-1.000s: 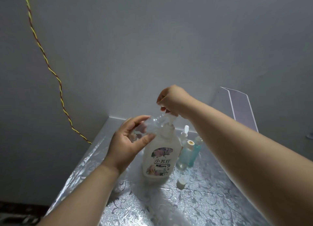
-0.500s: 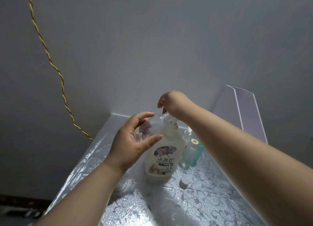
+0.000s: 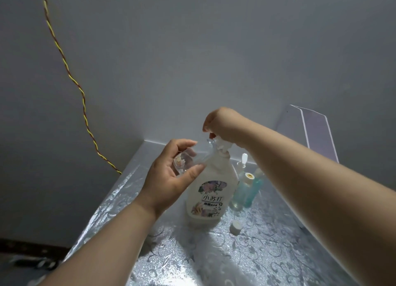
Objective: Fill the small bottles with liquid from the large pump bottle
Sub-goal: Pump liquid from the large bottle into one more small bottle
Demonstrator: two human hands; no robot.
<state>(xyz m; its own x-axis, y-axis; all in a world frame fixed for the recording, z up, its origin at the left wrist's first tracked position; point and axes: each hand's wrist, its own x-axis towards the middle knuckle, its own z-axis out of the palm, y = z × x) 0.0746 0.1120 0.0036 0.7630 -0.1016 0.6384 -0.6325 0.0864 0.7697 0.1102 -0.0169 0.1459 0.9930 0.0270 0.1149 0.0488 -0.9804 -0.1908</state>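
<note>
A large white pump bottle (image 3: 211, 191) with a flowered label stands upright on the silver patterned table (image 3: 267, 253). My right hand (image 3: 220, 123) rests on top of its pump head (image 3: 218, 143), fingers curled down over it. My left hand (image 3: 171, 174) holds a small clear bottle (image 3: 184, 160) tilted against the pump bottle's neck, below the spout. Behind the pump bottle on the right stand two small bluish bottles (image 3: 246, 189), one with its neck uncapped, and a small white-nozzled bottle (image 3: 243, 160).
A loose white cap (image 3: 236, 226) lies on the table just right of the pump bottle's base. A pale flat panel (image 3: 315, 131) leans on the wall at back right. A twisted yellow-red cord (image 3: 64, 63) hangs down the left wall. The table's left edge drops off.
My right hand has sunk slightly onto the pump head. My left hand has kept the small bottle at the spout, shifting a little closer to the neck.
</note>
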